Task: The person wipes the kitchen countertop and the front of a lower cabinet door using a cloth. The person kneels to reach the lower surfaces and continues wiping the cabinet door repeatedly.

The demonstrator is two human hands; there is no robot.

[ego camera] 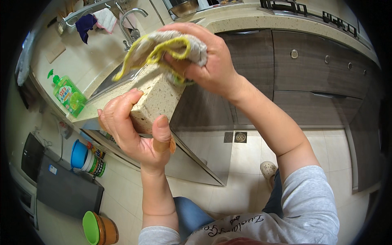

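Observation:
My right hand grips a white dishcloth with yellow edging, bunched up over the far part of the speckled stone countertop. Close to the countertop's near corner is my left hand, palm up, fingers bent beside the edge and thumb raised; it holds no object. An orange-brown patch shows by that thumb's base; I cannot tell what it is. A green pump bottle of dish soap stands on the counter to the left. Behind the cloth are a chrome faucet and part of the sink.
Cloths hang from a wall rack. A gas stove and a metal bowl are at the back. Dark cabinets line the right. On the floor at left are a blue basin and a green-and-orange bucket. A cabinet door stands below the counter.

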